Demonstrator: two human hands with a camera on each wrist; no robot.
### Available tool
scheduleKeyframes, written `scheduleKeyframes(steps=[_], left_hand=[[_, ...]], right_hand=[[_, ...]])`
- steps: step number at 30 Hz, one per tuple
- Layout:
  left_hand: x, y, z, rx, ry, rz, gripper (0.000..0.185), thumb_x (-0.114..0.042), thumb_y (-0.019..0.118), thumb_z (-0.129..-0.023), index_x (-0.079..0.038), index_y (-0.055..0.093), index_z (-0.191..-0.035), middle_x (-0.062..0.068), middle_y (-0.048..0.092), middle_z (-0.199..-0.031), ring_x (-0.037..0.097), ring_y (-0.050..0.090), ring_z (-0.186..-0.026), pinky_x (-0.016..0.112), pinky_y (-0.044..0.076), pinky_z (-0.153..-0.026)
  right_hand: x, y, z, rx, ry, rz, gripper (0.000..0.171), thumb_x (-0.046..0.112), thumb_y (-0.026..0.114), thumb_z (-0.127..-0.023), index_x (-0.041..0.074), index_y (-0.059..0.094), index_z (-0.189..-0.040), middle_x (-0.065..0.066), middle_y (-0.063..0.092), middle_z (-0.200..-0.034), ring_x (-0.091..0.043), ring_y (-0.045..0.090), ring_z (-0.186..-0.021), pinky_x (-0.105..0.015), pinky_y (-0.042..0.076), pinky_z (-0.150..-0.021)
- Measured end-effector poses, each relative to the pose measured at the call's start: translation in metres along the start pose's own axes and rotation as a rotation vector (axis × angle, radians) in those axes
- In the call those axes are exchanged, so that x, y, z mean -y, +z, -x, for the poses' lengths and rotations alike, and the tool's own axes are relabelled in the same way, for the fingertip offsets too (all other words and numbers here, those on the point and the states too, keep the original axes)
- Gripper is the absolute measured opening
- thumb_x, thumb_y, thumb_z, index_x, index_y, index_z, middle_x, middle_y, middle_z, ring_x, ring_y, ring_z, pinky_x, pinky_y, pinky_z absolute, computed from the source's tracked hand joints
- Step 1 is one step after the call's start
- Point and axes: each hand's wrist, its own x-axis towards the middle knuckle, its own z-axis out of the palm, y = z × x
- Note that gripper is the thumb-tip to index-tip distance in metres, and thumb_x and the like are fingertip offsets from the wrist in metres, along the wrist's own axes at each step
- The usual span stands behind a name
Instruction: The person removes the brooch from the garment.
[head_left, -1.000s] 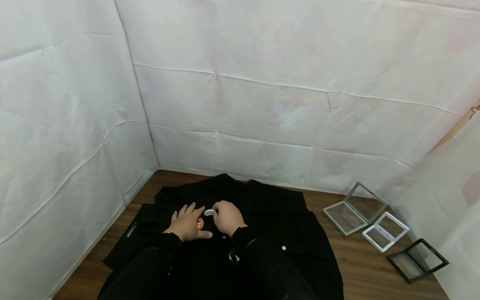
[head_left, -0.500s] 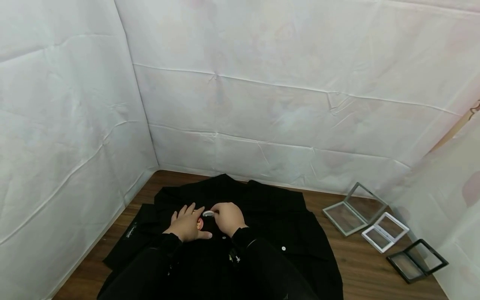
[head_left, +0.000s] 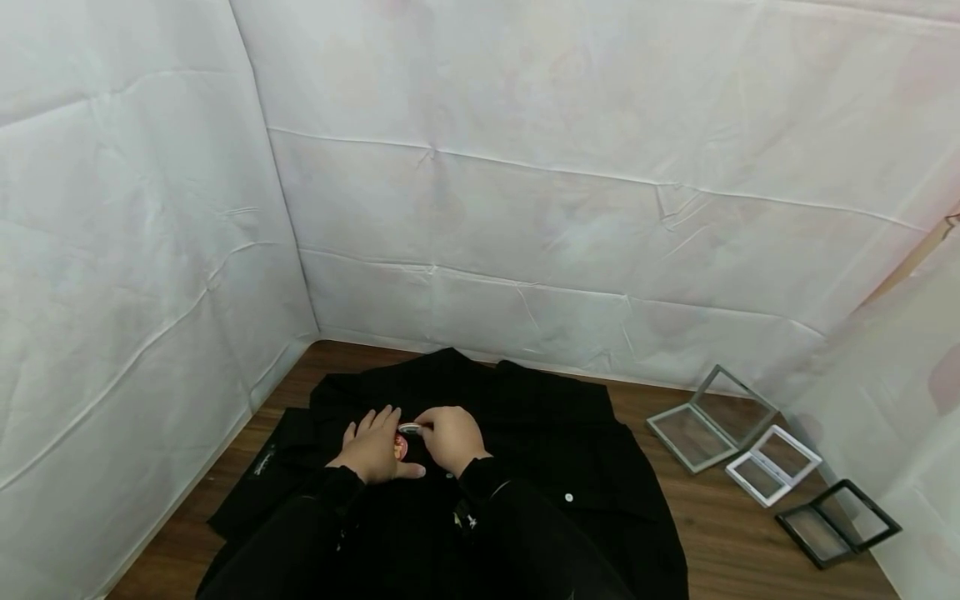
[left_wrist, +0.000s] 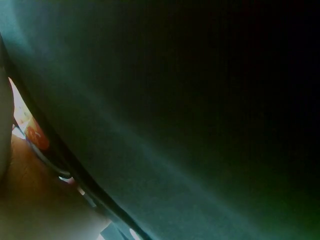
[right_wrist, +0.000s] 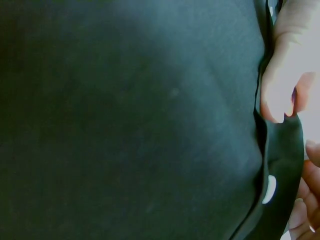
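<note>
A black jacket (head_left: 525, 433) lies spread on the wooden table (head_left: 735, 542). My left hand (head_left: 371, 450) rests flat on it with straight fingers. A small round red-orange badge (head_left: 401, 447) sits at that hand's thumb side and shows as an orange patch (left_wrist: 36, 137) in the left wrist view. My right hand (head_left: 450, 437) is curled and pinches a small silver disc (head_left: 411, 428) just above the badge. The right wrist view is mostly dark fabric, with fingertips (right_wrist: 285, 75) on the jacket's edge and a white button (right_wrist: 269, 189) below them.
Three open flat display cases lie on the table at the right: a grey one (head_left: 708, 417), a white one (head_left: 772, 463) and a black one (head_left: 836, 522). White sheet walls (head_left: 150, 250) close in the left, back and right.
My right hand has carried the silver disc a little to the left, closer to the badge by my left hand. The left hand has stayed put.
</note>
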Motion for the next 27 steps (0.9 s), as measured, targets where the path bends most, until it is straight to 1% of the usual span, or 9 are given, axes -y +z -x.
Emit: scheduleKeyframes(steps=[4, 8, 11, 15, 18, 27], left_hand=[[0.0, 0.001, -0.002, -0.011, -0.005, -0.001, 0.13, -0.079, 0.079, -0.069, -0.003, 0.029, -0.161, 0.027, 0.021, -0.166, 0.051, 0.019, -0.15, 0.074, 0.012, -0.116], [0.0, 0.001, -0.001, -0.022, -0.029, 0.0, 0.136, -0.083, 0.077, -0.066, 0.001, 0.027, -0.161, 0.033, 0.015, -0.165, 0.054, 0.015, -0.15, 0.071, 0.01, -0.117], [0.001, 0.001, 0.0, -0.023, -0.05, 0.005, 0.14, -0.086, 0.076, -0.064, 0.002, 0.027, -0.161, 0.034, 0.014, -0.165, 0.055, 0.012, -0.15, 0.071, 0.008, -0.118], [0.001, 0.001, 0.001, -0.024, -0.06, -0.003, 0.142, -0.09, 0.074, -0.061, 0.0, 0.028, -0.161, 0.033, 0.014, -0.165, 0.055, 0.011, -0.15, 0.071, 0.006, -0.118], [0.001, 0.002, 0.001, -0.025, -0.058, -0.009, 0.141, -0.089, 0.074, -0.061, 0.0, 0.028, -0.161, 0.033, 0.014, -0.165, 0.055, 0.011, -0.15, 0.071, 0.007, -0.118], [0.001, -0.002, 0.003, -0.007, -0.073, -0.012, 0.137, -0.084, 0.078, -0.064, 0.0, 0.028, -0.161, 0.033, 0.015, -0.165, 0.056, 0.013, -0.15, 0.072, 0.009, -0.117]], right_hand=[[0.0, -0.001, -0.001, -0.003, -0.003, -0.003, 0.011, 0.021, 0.074, -0.098, 0.021, 0.082, -0.106, 0.01, 0.076, -0.105, -0.01, 0.07, -0.098, -0.031, 0.057, -0.087], [0.0, -0.001, -0.001, -0.012, -0.001, -0.019, 0.011, 0.019, 0.075, -0.097, 0.021, 0.082, -0.105, 0.009, 0.076, -0.105, -0.01, 0.07, -0.099, -0.031, 0.057, -0.087], [0.0, 0.0, -0.001, -0.017, 0.008, -0.044, 0.011, 0.019, 0.075, -0.097, 0.021, 0.082, -0.105, 0.009, 0.076, -0.105, -0.011, 0.07, -0.1, -0.031, 0.057, -0.088], [0.0, 0.0, -0.001, -0.026, 0.025, -0.093, 0.011, 0.019, 0.075, -0.097, 0.021, 0.082, -0.105, 0.01, 0.076, -0.105, -0.01, 0.07, -0.1, -0.032, 0.056, -0.089], [0.003, -0.002, -0.002, -0.029, 0.029, -0.122, 0.011, 0.02, 0.075, -0.097, 0.02, 0.082, -0.106, 0.01, 0.076, -0.105, -0.009, 0.07, -0.101, -0.032, 0.056, -0.089], [0.01, -0.007, -0.001, -0.025, 0.027, -0.158, 0.012, 0.02, 0.075, -0.097, 0.02, 0.082, -0.107, 0.01, 0.076, -0.107, -0.009, 0.07, -0.101, -0.031, 0.056, -0.089]])
